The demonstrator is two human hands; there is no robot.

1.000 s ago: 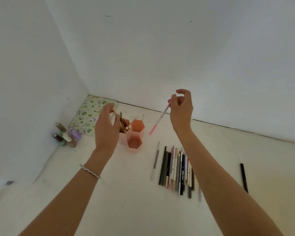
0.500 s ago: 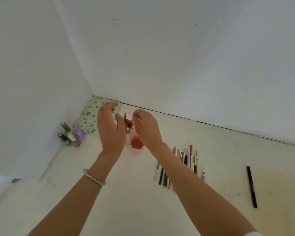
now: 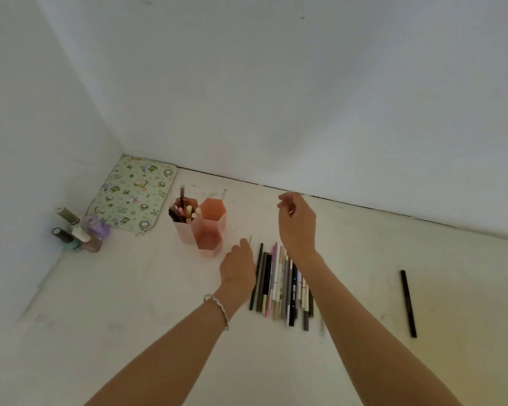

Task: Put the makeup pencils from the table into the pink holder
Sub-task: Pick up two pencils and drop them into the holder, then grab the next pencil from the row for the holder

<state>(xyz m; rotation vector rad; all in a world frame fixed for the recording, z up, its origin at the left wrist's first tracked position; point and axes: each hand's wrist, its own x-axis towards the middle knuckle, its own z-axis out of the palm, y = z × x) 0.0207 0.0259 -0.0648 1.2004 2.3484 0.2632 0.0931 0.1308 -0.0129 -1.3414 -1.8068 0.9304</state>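
Observation:
The pink holder [image 3: 210, 230] has three hexagonal cups and stands on the white table. Its left cup holds several pencils [image 3: 184, 212]; the other two cups look empty. A row of several makeup pencils [image 3: 279, 282] lies to its right. My left hand [image 3: 237, 269] rests palm down at the left end of the row, fingers closed over a thin silver-white pencil [image 3: 251, 240], of which only the tip shows. My right hand [image 3: 297, 225] hovers above the far end of the row, fingers loosely curled and holding nothing. A lone black pencil [image 3: 408, 303] lies far right.
A green floral pouch [image 3: 132, 194] lies flat in the back left corner. A cluster of nail polish bottles [image 3: 79, 232] stands against the left wall. White walls close the table at the back and on the left.
My right hand dropped the pink pencil into the holder and drew back to the right, now empty. My left hand left the holder and came down onto the leftmost pencil of the row.

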